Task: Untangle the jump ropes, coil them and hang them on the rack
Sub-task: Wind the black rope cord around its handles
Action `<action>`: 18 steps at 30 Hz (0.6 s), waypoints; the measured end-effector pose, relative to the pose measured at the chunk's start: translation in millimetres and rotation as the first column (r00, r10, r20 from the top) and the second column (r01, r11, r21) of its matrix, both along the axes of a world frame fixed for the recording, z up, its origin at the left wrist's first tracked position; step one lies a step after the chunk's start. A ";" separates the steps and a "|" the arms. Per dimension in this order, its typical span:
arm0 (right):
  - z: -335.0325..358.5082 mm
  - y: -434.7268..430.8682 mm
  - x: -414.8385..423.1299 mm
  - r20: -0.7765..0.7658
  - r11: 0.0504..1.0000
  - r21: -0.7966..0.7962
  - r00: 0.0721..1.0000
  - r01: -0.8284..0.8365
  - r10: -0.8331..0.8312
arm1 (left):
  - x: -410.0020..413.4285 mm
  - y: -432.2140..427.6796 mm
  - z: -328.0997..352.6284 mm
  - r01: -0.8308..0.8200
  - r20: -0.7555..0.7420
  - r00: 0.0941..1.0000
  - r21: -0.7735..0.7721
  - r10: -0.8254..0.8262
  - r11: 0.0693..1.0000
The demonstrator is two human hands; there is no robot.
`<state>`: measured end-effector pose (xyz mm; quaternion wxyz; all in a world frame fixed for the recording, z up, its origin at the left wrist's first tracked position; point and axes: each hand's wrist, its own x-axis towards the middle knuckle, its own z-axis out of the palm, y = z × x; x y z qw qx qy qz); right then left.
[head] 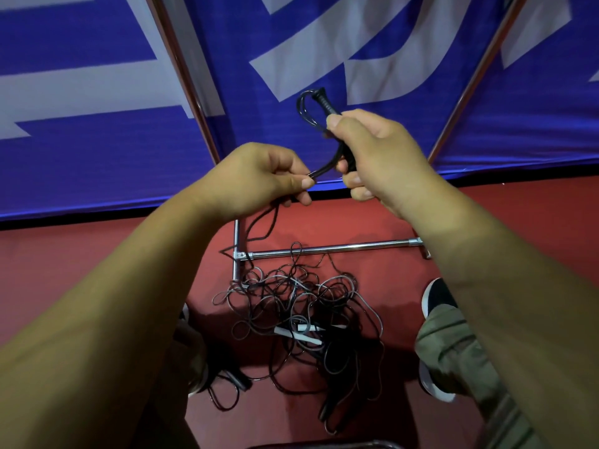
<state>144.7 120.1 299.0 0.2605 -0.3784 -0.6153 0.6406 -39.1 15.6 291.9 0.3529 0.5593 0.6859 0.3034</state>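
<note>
Hands on 1 black jump rope above the pile

Right hand (372,153) is curled round the black ribbed plastic handle (324,100) of a thin black jump rope, thumb on top. Several small loops of cord are bunched against the handle's upper end. Left hand (259,179) pinches the same black cord (324,171) between thumb and forefinger, with its other fingers folded in. The 2 hands sit close together without touching.

Both are held up above the chrome metal rack bar (334,247), which lies low over the red floor (97,260). From the left hand the cord drops toward the bar's left-hand joint.

On the near side of the bar lies the tangled heap of black and grey jump ropes (298,306), a few of its loops overlapping the bar. White plastic handles (298,333) show in the middle of the heap. Near the bar's right end is a black shoe with a white sole (437,294), next to an olive trouser leg (453,348). Beyond the bar hangs a blue and white fabric banner (97,157).
</note>
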 end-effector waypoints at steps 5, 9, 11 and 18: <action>-3.5 -0.7 -0.1 0.050 0.994 0.107 0.999 0.002 -0.008 | 2.7 1.4 -4.5 0.012 0.025 1.000 -0.019 -0.011 1.000; -3.4 1.5 -0.3 0.042 0.994 0.091 0.997 0.059 -0.063 | 5.5 0.3 -8.5 0.053 0.095 0.994 -0.022 -0.051 0.998; -2.4 2.8 -0.4 0.023 0.995 0.038 0.996 0.087 -0.088 | 3.9 0.0 -10.5 0.094 0.143 0.986 -0.022 -0.090 0.995; 2.8 6.1 3.4 -0.029 0.986 -0.152 0.997 0.065 -0.070 | -11.1 0.2 -3.3 0.203 0.474 0.861 0.014 -0.185 0.979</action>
